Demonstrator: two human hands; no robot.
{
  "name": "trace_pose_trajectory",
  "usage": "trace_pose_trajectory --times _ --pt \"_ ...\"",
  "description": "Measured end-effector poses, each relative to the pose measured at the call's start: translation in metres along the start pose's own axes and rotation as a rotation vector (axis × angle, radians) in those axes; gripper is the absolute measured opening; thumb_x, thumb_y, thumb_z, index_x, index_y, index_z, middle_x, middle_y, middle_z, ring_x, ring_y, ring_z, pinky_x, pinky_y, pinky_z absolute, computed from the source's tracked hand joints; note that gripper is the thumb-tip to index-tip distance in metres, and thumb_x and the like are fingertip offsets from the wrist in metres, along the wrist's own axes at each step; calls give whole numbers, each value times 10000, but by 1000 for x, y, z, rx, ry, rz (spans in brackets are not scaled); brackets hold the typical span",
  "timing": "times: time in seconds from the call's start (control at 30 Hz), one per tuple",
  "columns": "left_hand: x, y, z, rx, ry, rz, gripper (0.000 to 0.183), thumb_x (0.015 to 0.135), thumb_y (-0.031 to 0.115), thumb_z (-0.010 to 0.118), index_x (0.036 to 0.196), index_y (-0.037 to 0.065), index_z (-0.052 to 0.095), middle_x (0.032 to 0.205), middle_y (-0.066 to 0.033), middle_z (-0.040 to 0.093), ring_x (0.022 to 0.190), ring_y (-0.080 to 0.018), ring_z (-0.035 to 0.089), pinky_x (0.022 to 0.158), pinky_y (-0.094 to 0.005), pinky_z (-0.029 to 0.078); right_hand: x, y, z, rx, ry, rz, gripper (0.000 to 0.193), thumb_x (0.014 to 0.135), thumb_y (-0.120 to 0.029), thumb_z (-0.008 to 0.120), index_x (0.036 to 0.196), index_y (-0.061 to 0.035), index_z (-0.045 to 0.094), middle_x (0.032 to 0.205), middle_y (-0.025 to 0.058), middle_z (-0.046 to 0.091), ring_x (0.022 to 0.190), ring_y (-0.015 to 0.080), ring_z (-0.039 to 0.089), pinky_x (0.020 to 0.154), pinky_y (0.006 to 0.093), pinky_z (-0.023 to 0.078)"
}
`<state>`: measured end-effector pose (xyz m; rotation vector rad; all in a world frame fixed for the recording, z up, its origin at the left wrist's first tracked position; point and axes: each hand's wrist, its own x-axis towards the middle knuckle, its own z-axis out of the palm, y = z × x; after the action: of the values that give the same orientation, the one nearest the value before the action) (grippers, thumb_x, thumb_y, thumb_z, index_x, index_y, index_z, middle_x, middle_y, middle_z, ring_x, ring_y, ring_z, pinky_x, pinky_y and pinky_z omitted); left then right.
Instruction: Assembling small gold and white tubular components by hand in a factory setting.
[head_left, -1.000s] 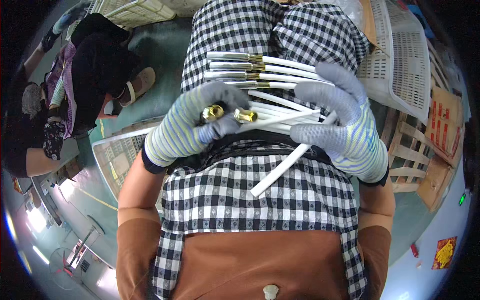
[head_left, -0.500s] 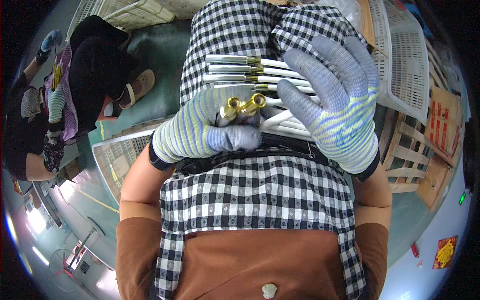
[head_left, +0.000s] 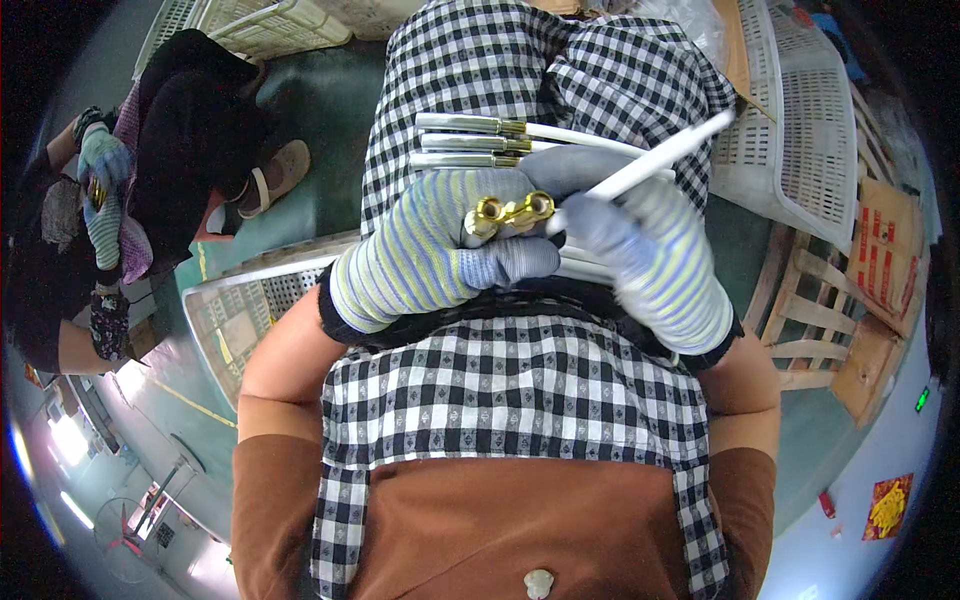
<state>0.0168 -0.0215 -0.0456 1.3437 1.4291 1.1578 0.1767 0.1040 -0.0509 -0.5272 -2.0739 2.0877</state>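
My left hand point(head_left: 425, 245), in a striped glove, is closed around two brass fittings point(head_left: 512, 212) whose open ends face up. Close beside it, my right hand point(head_left: 665, 265), gloved alike, has its fingers wrapped on a white tube point(head_left: 665, 160). That tube slants up to the right, its lower end near the brass fittings; whether they touch I cannot tell. Several white hoses with silver sleeves and brass collars point(head_left: 470, 125) lie across my lap on the checked apron point(head_left: 450, 70). My hands hide part of them.
White plastic crates stand at the right point(head_left: 815, 130), at the left point(head_left: 240, 330) and at the far left point(head_left: 290, 30). Wooden slats point(head_left: 820, 310) and a cardboard piece point(head_left: 888, 245) are at the right. A co-worker point(head_left: 190, 130) sits at the left, gloved hands together.
My right hand has gone from spread over the hoses to closed on a white tube, now raised at a slant. My left hand has shifted slightly right with the fittings.
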Motion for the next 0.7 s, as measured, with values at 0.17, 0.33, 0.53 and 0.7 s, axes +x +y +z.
trace_pose_trajectory --times 0.17,0.33,0.53,0.7 --pt "-16 -19 -4 -1 6 -160 346 840 288 686 1055 22 636 902 -109 661 821 -183 625 764 -303 487 -21 -13 -25 -41 273 -118 311 950 -285 534 1066 -6 609 849 82 639 675 155 600 631 301 494" --pt "-27 -14 -13 131 70 -67 385 840 366 682 1030 34 635 888 -107 672 798 -191 653 749 -294 499 -28 -19 -42 -948 138 -455 325 846 -239 649 1135 -94 614 806 86 630 621 196 593 554 317 470" --pt "-28 -12 -13 479 22 -88 395 764 363 732 994 55 643 837 -130 663 772 -292 654 679 -340 501 -36 -33 -37 -1235 -61 -339 372 765 -163 680 1124 -78 635 714 96 616 598 268 586 541 388 448" --pt "-26 -2 -7 742 -69 -31 365 758 395 711 913 71 644 702 -126 613 668 -323 614 582 -383 478 -37 -34 -35 -1303 -150 -373 387 740 -146 698 1117 -79 637 652 71 581 549 252 565 494 379 430"
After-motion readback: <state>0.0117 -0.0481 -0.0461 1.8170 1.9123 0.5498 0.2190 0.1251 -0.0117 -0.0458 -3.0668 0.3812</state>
